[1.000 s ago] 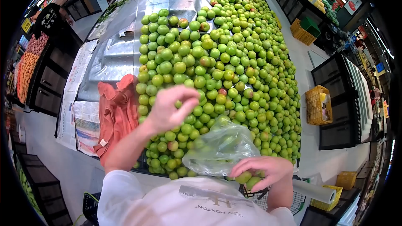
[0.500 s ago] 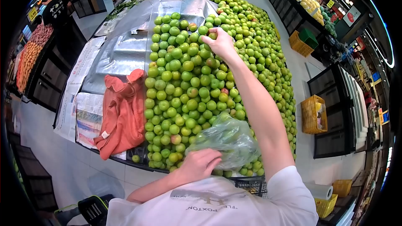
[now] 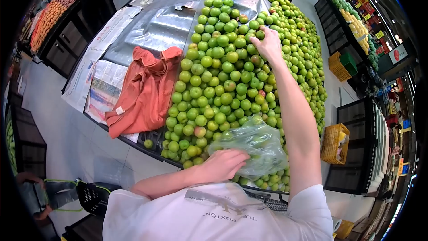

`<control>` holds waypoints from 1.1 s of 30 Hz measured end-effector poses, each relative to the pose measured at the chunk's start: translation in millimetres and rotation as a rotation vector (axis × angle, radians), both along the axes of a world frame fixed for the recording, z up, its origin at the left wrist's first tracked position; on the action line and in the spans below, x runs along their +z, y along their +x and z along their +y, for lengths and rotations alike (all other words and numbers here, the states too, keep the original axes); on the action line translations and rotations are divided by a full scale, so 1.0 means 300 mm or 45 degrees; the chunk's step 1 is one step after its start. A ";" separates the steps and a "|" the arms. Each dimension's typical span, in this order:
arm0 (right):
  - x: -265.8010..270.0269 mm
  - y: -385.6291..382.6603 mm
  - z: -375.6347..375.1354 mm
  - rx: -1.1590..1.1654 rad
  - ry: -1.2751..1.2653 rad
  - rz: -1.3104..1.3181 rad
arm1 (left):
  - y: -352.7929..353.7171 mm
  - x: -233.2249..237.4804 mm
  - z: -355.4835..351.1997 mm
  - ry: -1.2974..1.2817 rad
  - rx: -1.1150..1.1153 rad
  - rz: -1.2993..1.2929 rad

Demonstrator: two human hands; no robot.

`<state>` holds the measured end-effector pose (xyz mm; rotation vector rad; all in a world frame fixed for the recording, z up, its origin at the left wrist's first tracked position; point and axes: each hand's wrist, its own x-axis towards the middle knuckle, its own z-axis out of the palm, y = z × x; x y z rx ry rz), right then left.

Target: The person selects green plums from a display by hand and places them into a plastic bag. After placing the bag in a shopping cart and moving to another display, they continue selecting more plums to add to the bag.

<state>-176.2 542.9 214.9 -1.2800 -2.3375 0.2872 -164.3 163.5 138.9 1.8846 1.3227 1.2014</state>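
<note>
Green round fruits (image 3: 227,67), some tinged red, cover the display stand in a large heap. At the heap's upper middle, my right hand (image 3: 269,43) is closed round a green fruit (image 3: 260,34). Near the front edge, my left hand (image 3: 230,164) has its fingers pressed together on the edge of a clear plastic bag (image 3: 263,149), which lies over the fruits with green fruits showing through it. A red cloth (image 3: 145,91) lies crumpled to the left of the heap.
Newspaper (image 3: 107,33) and silver sheeting (image 3: 156,31) cover the stand's left part. A yellow crate (image 3: 335,143) stands on the right. At lower left are a black basket (image 3: 93,196) and part of another person (image 3: 33,196). Orange produce (image 3: 48,15) lies at upper left.
The view has turned, so the stand and the red cloth sit differently in it. My right hand remains at the upper heap and my left hand at the bag. Another person's arm has appeared at lower left.
</note>
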 end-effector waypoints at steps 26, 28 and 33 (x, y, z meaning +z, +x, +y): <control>-0.156 0.707 -0.991 -0.227 -0.054 -0.288 | -0.003 -0.007 0.203 -0.036 -0.038 0.270; -0.147 0.698 -0.981 -0.189 -0.058 -0.334 | 0.015 -0.021 0.218 -0.043 -0.105 0.313; -0.207 0.694 -0.955 -0.079 -0.046 -0.351 | 0.057 -0.066 0.254 0.030 -0.154 0.371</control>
